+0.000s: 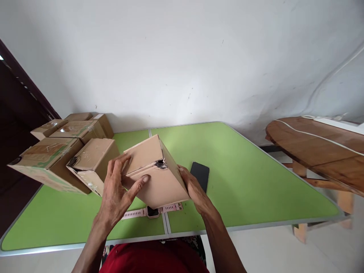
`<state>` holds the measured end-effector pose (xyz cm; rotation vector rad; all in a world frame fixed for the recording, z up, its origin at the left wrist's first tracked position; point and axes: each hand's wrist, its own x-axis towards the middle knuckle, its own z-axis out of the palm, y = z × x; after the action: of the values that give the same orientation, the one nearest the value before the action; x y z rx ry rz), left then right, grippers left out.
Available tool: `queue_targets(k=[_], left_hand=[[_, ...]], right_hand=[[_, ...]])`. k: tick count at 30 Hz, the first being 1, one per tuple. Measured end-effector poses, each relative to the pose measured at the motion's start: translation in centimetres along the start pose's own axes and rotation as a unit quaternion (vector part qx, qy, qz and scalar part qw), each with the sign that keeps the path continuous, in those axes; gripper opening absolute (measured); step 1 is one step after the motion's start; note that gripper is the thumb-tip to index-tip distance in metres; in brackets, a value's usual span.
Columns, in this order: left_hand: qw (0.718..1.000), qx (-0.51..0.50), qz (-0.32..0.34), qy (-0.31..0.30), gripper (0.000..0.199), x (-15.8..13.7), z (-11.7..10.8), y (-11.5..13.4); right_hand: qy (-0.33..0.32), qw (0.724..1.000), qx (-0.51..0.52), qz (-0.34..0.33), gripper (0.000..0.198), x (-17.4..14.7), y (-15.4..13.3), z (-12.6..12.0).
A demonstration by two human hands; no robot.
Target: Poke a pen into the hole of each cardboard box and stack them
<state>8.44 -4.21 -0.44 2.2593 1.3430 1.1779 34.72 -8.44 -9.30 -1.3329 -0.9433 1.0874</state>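
A brown cardboard box (163, 185) is held tilted above the green table, gripped between both hands. My left hand (118, 189) wraps its left side, thumb on the near face and fingers over the top edge. My right hand (193, 187) presses against its right side, the fingertips hidden behind it. One corner of the box has a torn, blackened hole. Below it, partly covered, lies a smartwatch (152, 212) with a pink strap. A dark phone (200, 174) rests flat just beyond my right hand.
Several cardboard boxes (54, 153) stand grouped at the left end of the green table (244, 189), against the white wall. One nearer box (92, 155) has a blackened corner too. To the right is a wooden table (318, 140) with a white cable across it.
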Motion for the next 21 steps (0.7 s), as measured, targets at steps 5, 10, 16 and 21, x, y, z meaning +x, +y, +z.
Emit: queue_targets(k=[5, 10, 16, 21], left_hand=[[0.997, 0.027, -0.064, -0.023, 0.074, 0.2, -2.8, -0.2], [0.995, 0.007, -0.1, -0.007, 0.078, -0.2, -3.8, 0.8], [0.991, 0.007, -0.132, -0.001, 0.08, -1.1, -4.2, 1.3], [0.988, 0.021, -0.155, -0.002, 0.074, -3.4, -4.8, 1.1]], right_hand=[[-0.146, 0.984, -0.094, 0.026, 0.065, -2.6, -1.6, 0.0], [-0.172, 0.983, -0.057, 0.035, 0.078, -4.9, -2.4, 1.9], [-0.183, 0.982, -0.001, 0.055, 0.098, -5.6, -3.6, 2.9], [-0.199, 0.977, -0.004, 0.073, 0.109, -7.2, -3.2, 2.1]])
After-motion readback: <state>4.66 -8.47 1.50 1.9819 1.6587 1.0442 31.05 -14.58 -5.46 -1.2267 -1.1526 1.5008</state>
